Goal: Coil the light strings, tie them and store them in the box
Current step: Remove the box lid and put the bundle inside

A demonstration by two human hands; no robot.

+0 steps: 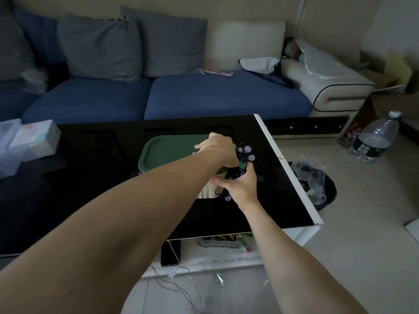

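A cream storage box (207, 191) with a green lid (167, 152) stands on the black table (90, 177). My left hand (217, 148) reaches across and grips the lid at its right edge, fingers curled over the top. A coiled bundle of dark light string (233, 173) with clear round bulbs (246, 151) is held against the box's right side. My right hand (242, 185) grips this bundle from below. The inside of the box is hidden by the lid and my hands.
A tissue pack (34, 139) lies at the table's left end. The table's white edge (292, 175) runs along the right. On the floor are a bagged bin (319, 191), a large water bottle (376, 139) and loose thin wire (176, 288). A blue sofa (204, 98) stands behind.
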